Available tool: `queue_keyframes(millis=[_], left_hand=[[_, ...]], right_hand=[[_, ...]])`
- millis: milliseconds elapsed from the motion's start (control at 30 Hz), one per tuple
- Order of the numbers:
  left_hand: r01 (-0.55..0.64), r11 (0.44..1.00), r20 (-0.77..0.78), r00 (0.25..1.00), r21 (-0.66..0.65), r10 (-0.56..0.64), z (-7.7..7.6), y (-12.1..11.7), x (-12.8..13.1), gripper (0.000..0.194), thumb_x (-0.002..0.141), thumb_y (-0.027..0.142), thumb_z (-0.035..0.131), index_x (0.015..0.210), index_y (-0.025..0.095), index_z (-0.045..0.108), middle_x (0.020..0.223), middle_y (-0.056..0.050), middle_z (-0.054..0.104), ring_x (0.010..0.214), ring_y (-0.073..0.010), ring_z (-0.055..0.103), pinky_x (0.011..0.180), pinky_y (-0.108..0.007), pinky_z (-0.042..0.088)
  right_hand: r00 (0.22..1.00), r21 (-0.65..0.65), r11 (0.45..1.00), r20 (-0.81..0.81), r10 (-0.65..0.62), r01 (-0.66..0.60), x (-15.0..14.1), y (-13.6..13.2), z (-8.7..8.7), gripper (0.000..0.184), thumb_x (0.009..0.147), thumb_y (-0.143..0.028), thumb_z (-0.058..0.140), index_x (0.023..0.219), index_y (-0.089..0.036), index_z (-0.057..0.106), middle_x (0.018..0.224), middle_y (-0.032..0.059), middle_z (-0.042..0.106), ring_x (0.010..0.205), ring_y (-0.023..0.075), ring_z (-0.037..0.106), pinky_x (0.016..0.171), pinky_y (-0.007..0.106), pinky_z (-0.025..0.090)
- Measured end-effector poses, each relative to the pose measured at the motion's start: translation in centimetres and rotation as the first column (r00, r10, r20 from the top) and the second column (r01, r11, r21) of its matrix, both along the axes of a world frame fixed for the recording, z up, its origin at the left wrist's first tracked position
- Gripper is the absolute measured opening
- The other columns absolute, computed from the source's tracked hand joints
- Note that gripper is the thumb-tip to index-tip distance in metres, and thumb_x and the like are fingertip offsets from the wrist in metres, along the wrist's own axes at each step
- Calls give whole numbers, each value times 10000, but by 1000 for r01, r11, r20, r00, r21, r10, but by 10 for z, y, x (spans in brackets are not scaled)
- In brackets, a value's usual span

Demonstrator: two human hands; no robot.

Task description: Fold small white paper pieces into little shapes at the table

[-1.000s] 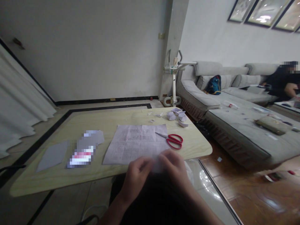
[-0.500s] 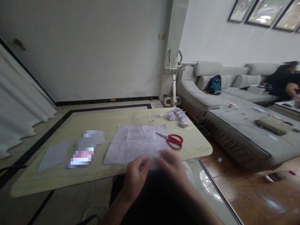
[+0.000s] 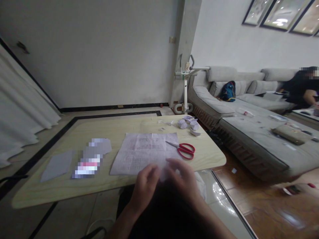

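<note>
Close to the table's near edge, my left hand (image 3: 146,179) is closed on a small piece of white paper (image 3: 163,173), its thumb and fingers pinched together. My right hand (image 3: 183,176) reaches the same piece from the other side, fingers curled and partly blurred. The paper's exact shape is smeared and half hidden. Beyond my hands lies a creased printed sheet (image 3: 142,151), spread flat. Red-handled scissors (image 3: 185,150) rest on its right edge, blades pointing left. Several folded paper pieces (image 3: 190,123) sit at the far right of the table.
Small paper scraps (image 3: 169,122) lie near the table's (image 3: 119,126) far edge. On the left are a plain paper sheet (image 3: 56,165) and a pixelated item (image 3: 89,159). A grey sofa (image 3: 249,132) stands to the right, with a person (image 3: 302,88) seated at its far end.
My right hand's fingers have spread slightly apart around the small paper. My left hand stays pinched in nearly the same place. Things on the table have not moved.
</note>
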State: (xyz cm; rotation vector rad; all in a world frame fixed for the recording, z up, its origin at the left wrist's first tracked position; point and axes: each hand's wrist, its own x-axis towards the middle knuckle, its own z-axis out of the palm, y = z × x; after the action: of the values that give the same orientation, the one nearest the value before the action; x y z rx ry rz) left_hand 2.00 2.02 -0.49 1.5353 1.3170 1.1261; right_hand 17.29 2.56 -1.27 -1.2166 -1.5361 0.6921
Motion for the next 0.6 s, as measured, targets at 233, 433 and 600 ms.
queue_keyframes(millis=[233, 433, 600], left_hand=[[-44, 999, 1, 999, 14, 44, -5, 3, -2, 307, 902, 372, 501, 670, 179, 561, 588, 38, 480, 572, -129, 469, 518, -190, 390], [-39, 999, -3, 999, 14, 39, -5, 2, -2, 344, 911, 376, 479, 650, 172, 570, 571, 25, 523, 563, -139, 498, 521, -204, 398], [-70, 997, -45, 996, 33, 72, -4, 1, 0, 341, 913, 367, 462, 654, 173, 567, 560, 28, 503, 548, -140, 493, 504, -206, 391]], right_hand=[[995, 281, 959, 103, 6, -35, -2, 1, -7, 285, 859, -134, 617, 1127, -184, 698, 850, 74, 723, 727, 186, 654, 677, 299, 544], [969, 464, 882, 244, -38, -82, -3, 4, -9, 376, 884, -94, 577, 1239, -204, 634, 889, 92, 739, 751, 220, 647, 661, 341, 543], [947, 473, 873, 319, -43, -120, -3, 6, -12, 405, 904, -93, 534, 1294, -191, 581, 854, 97, 731, 703, 228, 619, 620, 349, 537]])
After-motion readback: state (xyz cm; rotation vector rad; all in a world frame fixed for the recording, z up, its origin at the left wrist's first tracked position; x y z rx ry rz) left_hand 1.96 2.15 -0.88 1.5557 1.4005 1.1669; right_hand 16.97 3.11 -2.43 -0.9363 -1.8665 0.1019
